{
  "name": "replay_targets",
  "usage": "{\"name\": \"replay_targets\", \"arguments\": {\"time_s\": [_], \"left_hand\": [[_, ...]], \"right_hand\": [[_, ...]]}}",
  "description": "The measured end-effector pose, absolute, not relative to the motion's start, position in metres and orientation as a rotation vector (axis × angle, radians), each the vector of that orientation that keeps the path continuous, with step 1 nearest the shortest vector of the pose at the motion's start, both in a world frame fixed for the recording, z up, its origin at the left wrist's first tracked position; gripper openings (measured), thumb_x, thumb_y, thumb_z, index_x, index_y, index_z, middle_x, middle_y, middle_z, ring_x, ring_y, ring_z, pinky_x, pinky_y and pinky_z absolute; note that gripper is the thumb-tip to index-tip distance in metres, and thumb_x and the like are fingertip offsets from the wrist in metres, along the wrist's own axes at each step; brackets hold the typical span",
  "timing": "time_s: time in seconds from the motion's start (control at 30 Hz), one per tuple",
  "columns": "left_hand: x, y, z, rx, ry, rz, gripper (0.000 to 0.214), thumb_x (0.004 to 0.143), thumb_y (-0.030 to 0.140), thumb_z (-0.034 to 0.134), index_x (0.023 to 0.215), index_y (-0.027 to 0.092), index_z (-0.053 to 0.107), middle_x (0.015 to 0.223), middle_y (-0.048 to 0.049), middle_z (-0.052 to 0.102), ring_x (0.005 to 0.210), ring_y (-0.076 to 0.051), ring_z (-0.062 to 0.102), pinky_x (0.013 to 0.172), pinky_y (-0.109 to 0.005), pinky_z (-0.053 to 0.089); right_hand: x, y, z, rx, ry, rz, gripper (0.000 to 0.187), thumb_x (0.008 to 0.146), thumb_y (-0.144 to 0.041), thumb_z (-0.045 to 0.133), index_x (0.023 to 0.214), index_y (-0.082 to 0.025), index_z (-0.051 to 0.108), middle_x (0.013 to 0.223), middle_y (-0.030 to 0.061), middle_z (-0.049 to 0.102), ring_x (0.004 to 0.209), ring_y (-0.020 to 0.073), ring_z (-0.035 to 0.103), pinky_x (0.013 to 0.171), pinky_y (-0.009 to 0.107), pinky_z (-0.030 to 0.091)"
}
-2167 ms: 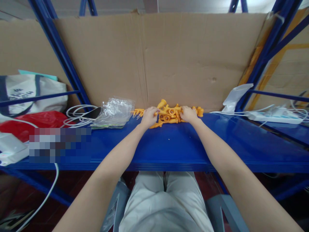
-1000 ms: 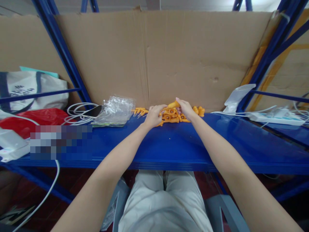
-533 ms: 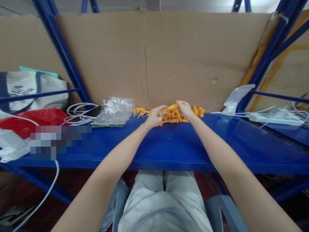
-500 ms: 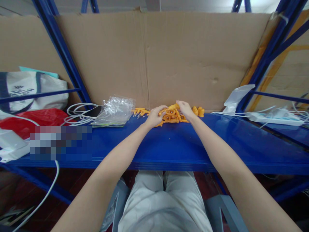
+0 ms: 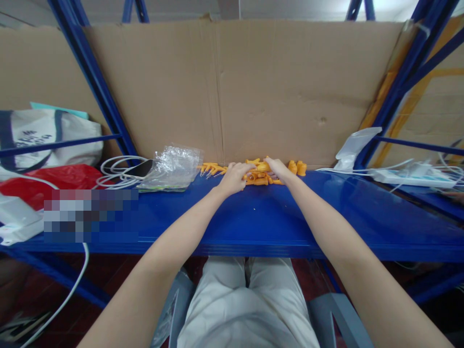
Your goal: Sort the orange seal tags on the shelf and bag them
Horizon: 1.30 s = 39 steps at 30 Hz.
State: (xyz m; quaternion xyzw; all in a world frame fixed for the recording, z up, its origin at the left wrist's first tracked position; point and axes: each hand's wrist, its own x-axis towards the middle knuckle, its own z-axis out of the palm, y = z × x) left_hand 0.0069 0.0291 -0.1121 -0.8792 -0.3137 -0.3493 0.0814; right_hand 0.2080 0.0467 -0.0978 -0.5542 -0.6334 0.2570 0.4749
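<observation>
Between my two hands is an orange plastic piece (image 5: 262, 167), low over a pile of similar orange parts (image 5: 258, 180). My left hand (image 5: 234, 179) is closed at the piece's left end, its fingertips partly hidden behind the hand. At the other end my right hand (image 5: 280, 170) grips it with thumb and fingers. To the left of my left hand lie several orange pieces with small metal chains (image 5: 212, 169). A pair of chunky orange parts (image 5: 297, 167) stands to the right of my right hand.
Clear plastic bags (image 5: 172, 169) and coiled white cable (image 5: 119, 169) lie left on the blue shelf (image 5: 253, 222). A cardboard panel (image 5: 282, 87) closes off the back. A white power strip (image 5: 413, 178) with cables is at right, a red bag (image 5: 68, 178) far left.
Both hands have come down slightly with the orange piece, nearer the pile. The left hand's fingers now reach further over toward the piece. The surrounding things have stayed put.
</observation>
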Motion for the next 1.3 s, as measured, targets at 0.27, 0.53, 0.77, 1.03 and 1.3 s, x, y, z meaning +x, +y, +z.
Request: {"name": "replay_targets", "arguments": {"time_s": [0.27, 0.53, 0.77, 1.03, 1.3], "left_hand": [[0.010, 0.036, -0.113, -2.730, -0.959, -1.208, 0.033, 0.086, 0.017, 0.057, 0.116, 0.020, 0.070, 0.119, -0.0079, 0.075, 0.110, -0.025, 0.068, 0.099, -0.040, 0.048], [0.012, 0.039, -0.111, -2.948, -0.976, -1.494, 0.025, 0.087, 0.018, 0.058, 0.110, 0.018, 0.070, 0.115, -0.0074, 0.075, 0.101, -0.021, 0.070, 0.094, -0.037, 0.053], [0.007, 0.040, -0.111, -3.222, -1.208, -1.645, 0.023, 0.090, 0.022, 0.058, 0.108, 0.018, 0.071, 0.075, -0.0038, 0.072, 0.076, -0.018, 0.070, 0.074, -0.033, 0.055], [0.001, 0.046, -0.113, -3.174, -1.216, -1.699, 0.021, 0.090, 0.032, 0.059, 0.100, 0.019, 0.072, 0.057, 0.0002, 0.062, 0.057, -0.015, 0.062, 0.058, -0.027, 0.049], [-0.002, 0.043, -0.113, -2.809, -1.013, -1.320, 0.022, 0.089, 0.028, 0.056, 0.095, 0.018, 0.075, 0.098, -0.0074, 0.078, 0.092, -0.021, 0.071, 0.087, -0.035, 0.052]], "right_hand": [[0.204, 0.045, -0.096, -1.446, -1.455, 0.436, 0.030, 0.088, -0.041, 0.045, 0.065, -0.023, 0.053, 0.059, 0.0060, 0.054, 0.068, 0.0247, 0.057, 0.066, 0.034, 0.042], [0.203, 0.035, -0.088, -1.506, -1.553, 0.141, 0.036, 0.093, -0.034, 0.038, 0.060, -0.024, 0.047, 0.068, 0.0076, 0.060, 0.077, 0.0242, 0.058, 0.069, 0.030, 0.040], [0.201, 0.022, -0.084, -1.449, -1.651, -0.075, 0.031, 0.091, -0.029, 0.037, 0.062, -0.023, 0.048, 0.069, 0.0071, 0.061, 0.076, 0.0227, 0.056, 0.066, 0.030, 0.036], [0.196, 0.016, -0.082, -1.359, -1.738, -0.052, 0.034, 0.090, -0.030, 0.042, 0.057, -0.023, 0.043, 0.057, 0.0016, 0.048, 0.066, 0.0180, 0.049, 0.062, 0.029, 0.033], [0.203, 0.018, -0.082, -1.268, -1.884, 0.631, 0.043, 0.083, -0.044, 0.068, 0.052, -0.020, 0.050, 0.048, -0.0068, 0.040, 0.047, 0.0092, 0.040, 0.052, 0.025, 0.031]]}}
